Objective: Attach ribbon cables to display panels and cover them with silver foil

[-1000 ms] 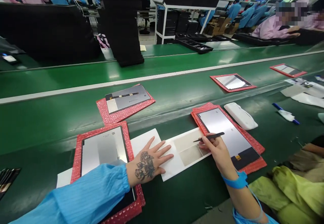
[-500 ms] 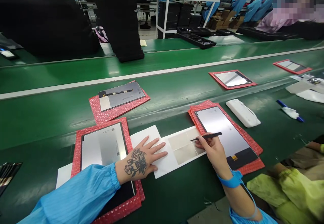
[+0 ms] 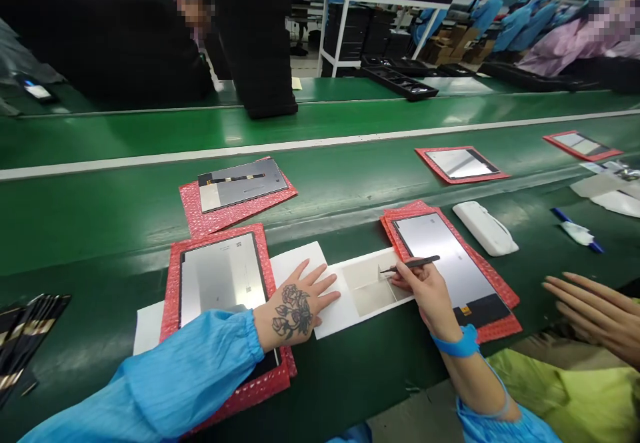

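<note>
My left hand [image 3: 299, 304], fingers spread, lies flat on a white sheet [image 3: 333, 316]. Greyish square stickers [image 3: 367, 289] are on this sheet, right of my fingers. My right hand [image 3: 425, 291] pinches black tweezers [image 3: 417, 263], whose tips are at the upper part of the stickers; whether they grip an edge is too small to tell. Under my left wrist lies a display panel [image 3: 220, 279] on red bubble wrap [image 3: 175, 266]. A second display panel [image 3: 430, 243], on its own red bubble wrap [image 3: 500, 329], lies beside and partly beneath my right hand.
Another panel [image 3: 245, 186] lies on bubble wrap farther back, with two more [image 3: 463, 163] [image 3: 583, 143] at the right. A white case [image 3: 485, 228], a blue pen [image 3: 580, 231] and a co-worker's hand [image 3: 595, 313] are to the right. Dark strips [image 3: 33, 336] lie at left.
The view has shifted slightly. My left hand stays flat on the sheet and my right keeps the tweezers at the stickers. A co-worker's hand has come into view at the right.
</note>
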Demonstrator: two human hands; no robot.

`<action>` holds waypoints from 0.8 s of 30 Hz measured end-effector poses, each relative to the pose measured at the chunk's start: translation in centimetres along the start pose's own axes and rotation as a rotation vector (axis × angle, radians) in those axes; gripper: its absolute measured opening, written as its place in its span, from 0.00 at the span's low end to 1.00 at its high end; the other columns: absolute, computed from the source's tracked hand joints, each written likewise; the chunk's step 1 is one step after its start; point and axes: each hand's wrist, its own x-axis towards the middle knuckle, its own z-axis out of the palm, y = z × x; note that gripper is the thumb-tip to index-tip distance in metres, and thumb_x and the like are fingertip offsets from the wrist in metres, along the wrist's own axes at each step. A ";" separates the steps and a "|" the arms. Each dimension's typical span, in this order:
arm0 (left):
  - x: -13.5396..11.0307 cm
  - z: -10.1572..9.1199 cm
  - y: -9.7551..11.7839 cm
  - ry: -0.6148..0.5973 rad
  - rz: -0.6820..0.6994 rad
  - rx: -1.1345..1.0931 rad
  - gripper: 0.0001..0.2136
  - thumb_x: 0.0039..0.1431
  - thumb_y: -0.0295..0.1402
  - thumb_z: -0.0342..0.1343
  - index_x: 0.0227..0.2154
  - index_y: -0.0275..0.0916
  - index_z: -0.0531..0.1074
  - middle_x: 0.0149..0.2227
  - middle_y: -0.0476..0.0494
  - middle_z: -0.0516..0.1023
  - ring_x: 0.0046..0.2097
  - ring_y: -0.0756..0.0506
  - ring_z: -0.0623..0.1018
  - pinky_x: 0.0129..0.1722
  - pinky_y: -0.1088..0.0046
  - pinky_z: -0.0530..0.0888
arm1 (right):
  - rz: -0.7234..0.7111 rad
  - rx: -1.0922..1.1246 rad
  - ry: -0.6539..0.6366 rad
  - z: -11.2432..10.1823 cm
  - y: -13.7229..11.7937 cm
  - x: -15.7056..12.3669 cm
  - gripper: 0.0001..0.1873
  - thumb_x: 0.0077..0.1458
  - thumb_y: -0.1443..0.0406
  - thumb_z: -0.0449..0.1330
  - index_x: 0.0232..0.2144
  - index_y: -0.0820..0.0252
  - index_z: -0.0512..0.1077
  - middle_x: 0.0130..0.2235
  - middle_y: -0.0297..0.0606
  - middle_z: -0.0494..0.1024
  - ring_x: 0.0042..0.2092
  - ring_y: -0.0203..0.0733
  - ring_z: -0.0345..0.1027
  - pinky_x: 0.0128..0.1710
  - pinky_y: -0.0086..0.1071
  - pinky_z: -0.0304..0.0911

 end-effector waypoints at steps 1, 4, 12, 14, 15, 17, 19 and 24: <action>0.0 0.0 0.2 0.016 -0.006 0.000 0.27 0.62 0.36 0.59 0.64 0.42 0.68 0.69 0.37 0.65 0.70 0.30 0.63 0.70 0.43 0.55 | -0.035 -0.017 0.009 0.0 -0.6 -0.9 0.24 0.40 0.46 0.77 0.28 0.54 0.75 0.28 0.38 0.80 0.29 0.46 0.76 0.32 0.41 0.78; 0.5 -0.1 0.3 0.067 -0.001 -0.004 0.25 0.59 0.36 0.62 0.61 0.44 0.72 0.68 0.39 0.67 0.64 0.31 0.71 0.65 0.50 0.65 | -0.308 -0.129 -0.080 -0.3 -2.7 -5.3 0.08 0.48 0.56 0.74 0.30 0.46 0.80 0.30 0.39 0.83 0.31 0.50 0.78 0.33 0.43 0.77; -2.3 -2.7 -3.0 0.202 -0.073 -0.156 0.24 0.63 0.32 0.58 0.61 0.34 0.69 0.67 0.33 0.67 0.63 0.39 0.72 0.62 0.63 0.70 | -0.552 -0.112 -0.280 0.9 -7.1 -13.5 0.10 0.56 0.63 0.69 0.39 0.40 0.77 0.32 0.32 0.84 0.29 0.48 0.79 0.29 0.37 0.80; -6.2 -3.2 -3.8 0.406 -0.236 -0.209 0.18 0.67 0.32 0.52 0.58 0.36 0.71 0.62 0.34 0.73 0.61 0.39 0.73 0.61 0.59 0.72 | -0.410 -0.141 -0.262 3.0 -6.9 -13.3 0.09 0.55 0.56 0.70 0.36 0.47 0.76 0.30 0.33 0.82 0.27 0.45 0.77 0.27 0.35 0.79; -8.5 -3.2 -3.8 0.515 -0.325 -0.238 0.15 0.68 0.33 0.50 0.53 0.38 0.74 0.57 0.35 0.78 0.58 0.39 0.76 0.59 0.57 0.73 | -0.359 -0.153 -0.279 4.2 -6.5 -13.1 0.11 0.54 0.53 0.70 0.34 0.49 0.76 0.29 0.34 0.81 0.26 0.44 0.76 0.26 0.34 0.78; -12.9 -2.4 -2.8 0.670 -0.474 -0.326 0.13 0.68 0.34 0.49 0.43 0.39 0.78 0.44 0.38 0.82 0.49 0.40 0.79 0.53 0.57 0.76 | -0.296 -0.133 -0.310 6.5 -5.7 -13.0 0.16 0.53 0.49 0.70 0.33 0.51 0.75 0.27 0.35 0.79 0.25 0.43 0.75 0.24 0.34 0.77; -16.2 -0.8 -0.7 0.742 -0.585 -0.534 0.12 0.68 0.36 0.51 0.39 0.39 0.79 0.37 0.40 0.82 0.43 0.41 0.81 0.48 0.61 0.77 | -0.252 -0.072 -0.343 8.5 -4.9 -13.4 0.17 0.53 0.48 0.70 0.33 0.52 0.75 0.27 0.35 0.79 0.25 0.43 0.75 0.25 0.35 0.77; -18.4 2.9 4.6 0.813 -0.771 -1.305 0.22 0.60 0.52 0.60 0.47 0.39 0.78 0.42 0.38 0.83 0.39 0.44 0.81 0.40 0.66 0.78 | -0.200 0.048 -0.372 11.7 -4.7 -15.4 0.17 0.54 0.48 0.71 0.35 0.50 0.74 0.32 0.35 0.82 0.27 0.44 0.77 0.28 0.36 0.78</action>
